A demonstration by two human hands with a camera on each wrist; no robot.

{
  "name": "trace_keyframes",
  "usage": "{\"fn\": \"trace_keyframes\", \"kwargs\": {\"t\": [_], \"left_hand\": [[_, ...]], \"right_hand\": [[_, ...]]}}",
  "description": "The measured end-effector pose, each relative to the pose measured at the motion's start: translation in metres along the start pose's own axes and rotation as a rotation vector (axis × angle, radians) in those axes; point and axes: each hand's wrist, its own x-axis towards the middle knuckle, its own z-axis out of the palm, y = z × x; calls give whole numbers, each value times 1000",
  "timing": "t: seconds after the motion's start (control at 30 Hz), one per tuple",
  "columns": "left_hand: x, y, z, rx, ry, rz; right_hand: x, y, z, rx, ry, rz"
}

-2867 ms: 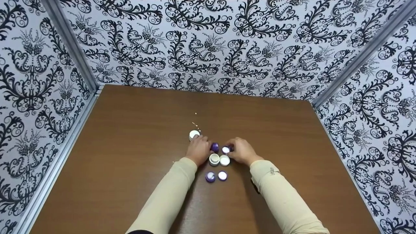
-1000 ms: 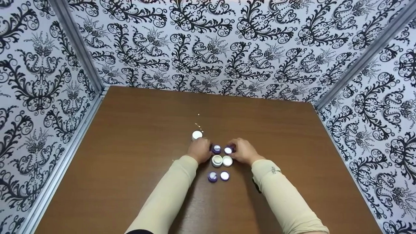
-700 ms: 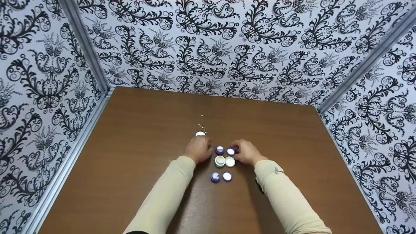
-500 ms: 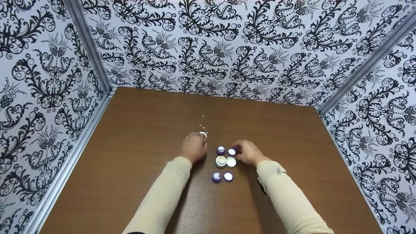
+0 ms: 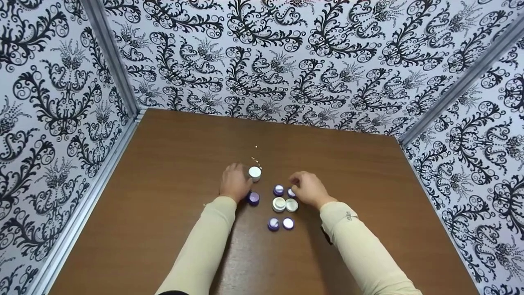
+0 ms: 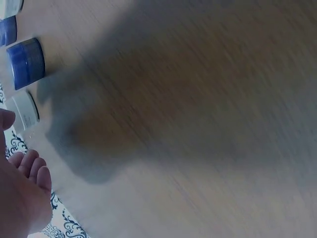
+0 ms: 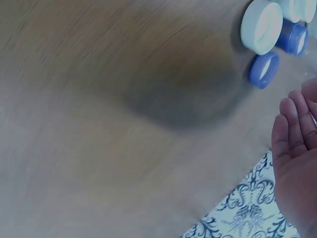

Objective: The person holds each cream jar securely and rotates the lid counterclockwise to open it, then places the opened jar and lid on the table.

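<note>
Black scrollwork wallpaper (image 5: 270, 65) rises behind the brown table (image 5: 180, 164). We see the left hand (image 5: 236, 181) with loosely bent fingers, just left of a white-topped jar (image 5: 254, 173); whether its thumb touches, we cannot tell. A purple jar (image 5: 254, 198) stands beside that wrist. The right hand (image 5: 309, 188) partly hides a purple lid (image 5: 291, 193) from above; its fingers lie together, apart from the lid. Both wrist views cut the hands off.

Jars (image 5: 254, 199) are purple or white, table (image 5: 184, 155) brown, wall (image 5: 266, 65) black-scrolled white.
</note>
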Motion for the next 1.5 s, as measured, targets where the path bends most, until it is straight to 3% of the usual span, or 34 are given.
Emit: {"fn": "trace_keyframes", "kwargs": {"t": [0.63, 1.03, 1.4, 1.5], "left_hand": [[2, -8, 6, 28, -23, -55], [2, -6, 4, 0, 5, -93], [4, -5, 6, -57, 16, -34], [0, -8, 1, -68, 24, -12]], "right_hand": [[17, -62, 15, 56, 17, -237], [22, -73, 18, 24, -31, -268], [23, -67, 18, 39, -3, -245], [25, -72, 20, 47, 3, -246]]}}
